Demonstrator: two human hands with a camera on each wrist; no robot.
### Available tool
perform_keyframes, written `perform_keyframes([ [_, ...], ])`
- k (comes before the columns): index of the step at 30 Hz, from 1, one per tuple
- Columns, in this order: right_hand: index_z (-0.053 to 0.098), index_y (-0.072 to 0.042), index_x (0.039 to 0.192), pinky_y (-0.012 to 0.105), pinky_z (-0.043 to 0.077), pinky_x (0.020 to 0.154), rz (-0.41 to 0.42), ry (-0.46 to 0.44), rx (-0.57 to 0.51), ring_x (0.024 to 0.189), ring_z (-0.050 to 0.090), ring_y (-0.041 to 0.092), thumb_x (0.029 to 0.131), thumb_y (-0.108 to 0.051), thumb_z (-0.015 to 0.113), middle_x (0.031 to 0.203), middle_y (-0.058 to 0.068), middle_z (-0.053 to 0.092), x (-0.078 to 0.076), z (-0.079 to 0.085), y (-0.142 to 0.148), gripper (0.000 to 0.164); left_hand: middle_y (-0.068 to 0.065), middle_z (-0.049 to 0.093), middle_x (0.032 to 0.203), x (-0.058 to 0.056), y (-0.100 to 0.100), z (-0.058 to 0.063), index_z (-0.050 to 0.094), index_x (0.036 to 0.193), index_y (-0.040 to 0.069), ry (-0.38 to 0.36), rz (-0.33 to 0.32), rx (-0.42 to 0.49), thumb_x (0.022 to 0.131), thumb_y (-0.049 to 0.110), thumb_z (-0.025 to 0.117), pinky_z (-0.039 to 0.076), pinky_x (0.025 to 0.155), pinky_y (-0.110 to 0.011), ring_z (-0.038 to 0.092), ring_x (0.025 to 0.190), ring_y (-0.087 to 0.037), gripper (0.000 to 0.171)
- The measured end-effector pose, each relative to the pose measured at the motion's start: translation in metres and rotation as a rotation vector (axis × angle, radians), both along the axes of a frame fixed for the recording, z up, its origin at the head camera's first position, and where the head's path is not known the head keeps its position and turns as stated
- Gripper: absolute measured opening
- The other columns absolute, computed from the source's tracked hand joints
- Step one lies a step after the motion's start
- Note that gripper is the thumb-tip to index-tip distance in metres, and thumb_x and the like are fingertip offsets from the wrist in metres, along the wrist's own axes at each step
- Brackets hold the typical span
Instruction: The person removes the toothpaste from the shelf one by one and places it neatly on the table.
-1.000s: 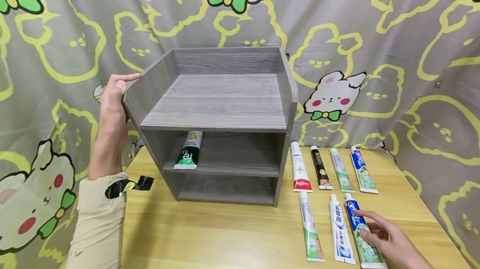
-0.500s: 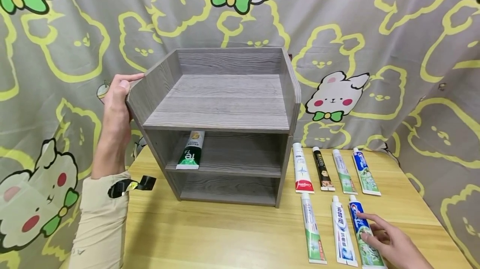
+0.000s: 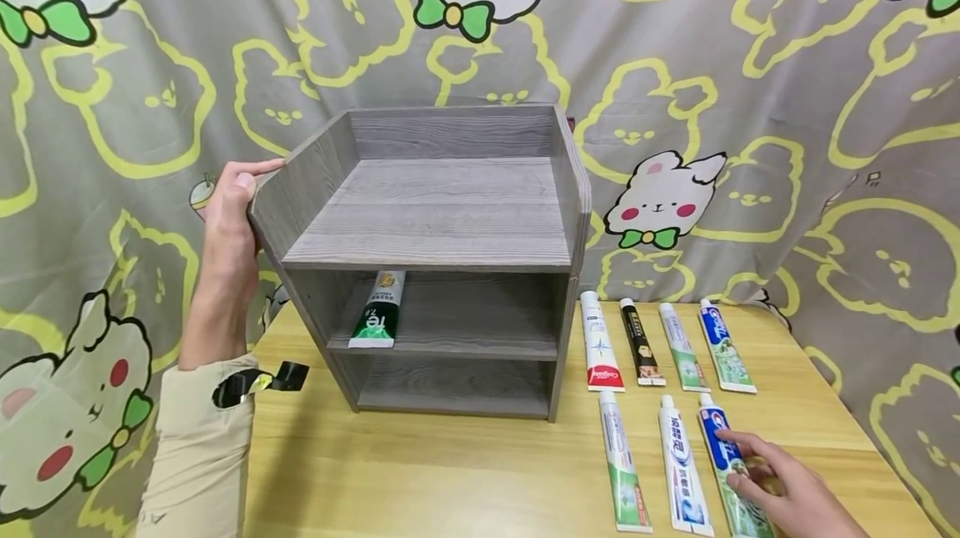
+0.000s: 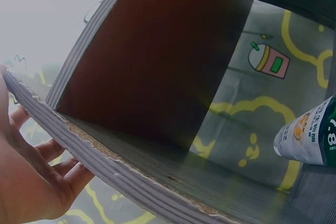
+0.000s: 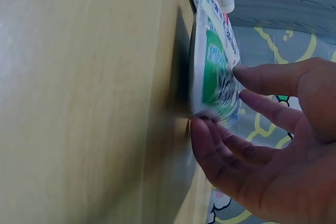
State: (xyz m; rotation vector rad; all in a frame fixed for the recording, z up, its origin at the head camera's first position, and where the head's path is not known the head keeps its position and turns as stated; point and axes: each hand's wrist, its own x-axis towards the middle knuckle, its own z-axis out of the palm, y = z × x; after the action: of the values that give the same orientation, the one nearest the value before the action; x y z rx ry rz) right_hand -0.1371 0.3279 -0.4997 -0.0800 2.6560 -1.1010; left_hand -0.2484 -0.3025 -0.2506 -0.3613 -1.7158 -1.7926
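A grey wooden shelf unit (image 3: 431, 213) stands on the table, and my left hand (image 3: 231, 225) grips the upper front edge of its left side panel. In the left wrist view, the fingers (image 4: 73, 179) wrap behind that panel. A green-and-white toothpaste tube (image 3: 377, 313) lies on the middle shelf at the left. At the front right, my right hand (image 3: 787, 484) pinches a blue-and-green toothpaste tube (image 3: 720, 461) by its sides. In the right wrist view, the thumb (image 5: 268, 77) is on one side of the tube and the fingertips lie along the opposite edge.
A white-and-green tube (image 3: 622, 463) and a white-and-blue tube (image 3: 684, 471) lie left of the right hand. Behind them a row holds a red-and-white tube (image 3: 602, 346), a black tube (image 3: 641, 346) and others. A patterned curtain (image 3: 675, 87) hangs behind the wooden table (image 3: 420, 480).
The head view shifts slightly. My right thumb has slid a little along the blue-and-green toothpaste tube as the hand closes on it. The left hand keeps its hold on the shelf unit.
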Motion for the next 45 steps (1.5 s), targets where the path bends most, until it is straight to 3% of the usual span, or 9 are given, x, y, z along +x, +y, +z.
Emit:
perform_keyframes([
  [5, 0.047, -0.001, 0.149, 0.044, 0.059, 0.079, -0.015, 0.049, 0.046, 0.114, 0.063, 0.045, 0.101, -0.024, 0.067, 0.142, 0.038, 0.046, 0.001, 0.005, -0.007, 0.056, -0.010, 0.062, 0.094, 0.001, -0.001, -0.002, 0.070, 0.123, 0.009, 0.004, -0.006, 0.003, 0.100, 0.030, 0.048, 0.046, 0.058, -0.028, 0.058, 0.074, -0.019, 0.038],
  [9, 0.056, -0.007, 0.143, 0.042, 0.058, 0.072, -0.027, 0.227, 0.170, 0.106, 0.066, 0.041, 0.097, -0.017, 0.071, 0.133, 0.030, 0.056, 0.004, 0.012, -0.021, 0.050, -0.011, 0.062, 0.094, 0.001, -0.001, -0.001, 0.069, 0.124, 0.009, 0.009, -0.001, -0.005, 0.100, 0.030, 0.048, 0.046, 0.058, -0.028, 0.058, 0.073, -0.019, 0.038],
  [14, 0.062, -0.009, 0.136, 0.055, 0.056, 0.076, -0.024, 0.429, 0.231, 0.105, 0.066, 0.042, 0.093, -0.011, 0.075, 0.127, 0.022, 0.061, 0.008, 0.025, -0.040, 0.045, -0.011, 0.062, 0.097, 0.002, -0.002, -0.001, 0.069, 0.124, 0.010, 0.003, -0.002, -0.013, 0.101, 0.029, 0.047, 0.045, 0.059, -0.029, 0.058, 0.076, -0.021, 0.038],
  [19, 0.067, -0.012, 0.129, 0.043, 0.057, 0.077, 0.002, 0.560, 0.248, 0.107, 0.066, 0.034, 0.089, -0.011, 0.079, 0.124, 0.010, 0.069, 0.008, 0.037, -0.060, 0.042, -0.011, 0.062, 0.095, 0.002, -0.001, 0.000, 0.069, 0.123, 0.010, -0.002, -0.007, 0.000, 0.101, 0.029, 0.047, 0.046, 0.058, -0.028, 0.058, 0.075, -0.019, 0.037],
  [21, 0.068, -0.015, 0.128, 0.039, 0.057, 0.075, 0.016, 0.572, 0.249, 0.102, 0.067, 0.028, 0.089, -0.014, 0.080, 0.123, 0.005, 0.070, 0.010, 0.042, -0.069, 0.040, -0.010, 0.062, 0.094, 0.002, -0.001, 0.000, 0.069, 0.124, 0.010, -0.003, -0.011, -0.001, 0.101, 0.030, 0.047, 0.046, 0.058, -0.028, 0.058, 0.074, -0.019, 0.037],
  [26, 0.069, -0.017, 0.128, 0.041, 0.057, 0.080, 0.028, 0.533, 0.206, 0.104, 0.067, 0.022, 0.092, -0.016, 0.078, 0.122, -0.001, 0.071, 0.011, 0.059, -0.094, 0.037, -0.010, 0.061, 0.092, 0.002, -0.001, 0.000, 0.069, 0.125, 0.010, 0.003, -0.014, -0.015, 0.101, 0.030, 0.047, 0.045, 0.059, -0.028, 0.058, 0.073, -0.019, 0.038],
  [32, 0.070, -0.020, 0.126, 0.031, 0.057, 0.076, 0.103, 0.622, 0.119, 0.095, 0.064, 0.009, 0.092, -0.010, 0.077, 0.119, -0.011, 0.070, 0.009, 0.074, -0.126, 0.036, -0.010, 0.062, 0.095, 0.002, -0.003, -0.001, 0.069, 0.124, 0.010, -0.003, 0.003, -0.006, 0.101, 0.030, 0.047, 0.046, 0.059, -0.029, 0.058, 0.074, -0.020, 0.038],
  [40, 0.068, -0.026, 0.126, 0.030, 0.058, 0.078, 0.205, 0.601, 0.016, 0.102, 0.066, 0.010, 0.095, -0.011, 0.073, 0.122, -0.014, 0.067, 0.008, 0.081, -0.162, 0.035, -0.010, 0.062, 0.094, 0.002, -0.002, -0.002, 0.069, 0.124, 0.010, -0.003, -0.012, -0.012, 0.101, 0.030, 0.047, 0.046, 0.058, -0.028, 0.058, 0.072, -0.019, 0.038],
  [45, 0.067, -0.028, 0.126, 0.035, 0.058, 0.085, 0.287, 0.700, 0.012, 0.108, 0.066, 0.009, 0.093, -0.010, 0.074, 0.121, -0.015, 0.067, 0.004, 0.081, -0.187, 0.038, -0.010, 0.062, 0.095, 0.001, -0.002, -0.003, 0.069, 0.124, 0.010, -0.004, -0.012, -0.005, 0.101, 0.030, 0.047, 0.046, 0.058, -0.029, 0.058, 0.074, -0.020, 0.038],
])
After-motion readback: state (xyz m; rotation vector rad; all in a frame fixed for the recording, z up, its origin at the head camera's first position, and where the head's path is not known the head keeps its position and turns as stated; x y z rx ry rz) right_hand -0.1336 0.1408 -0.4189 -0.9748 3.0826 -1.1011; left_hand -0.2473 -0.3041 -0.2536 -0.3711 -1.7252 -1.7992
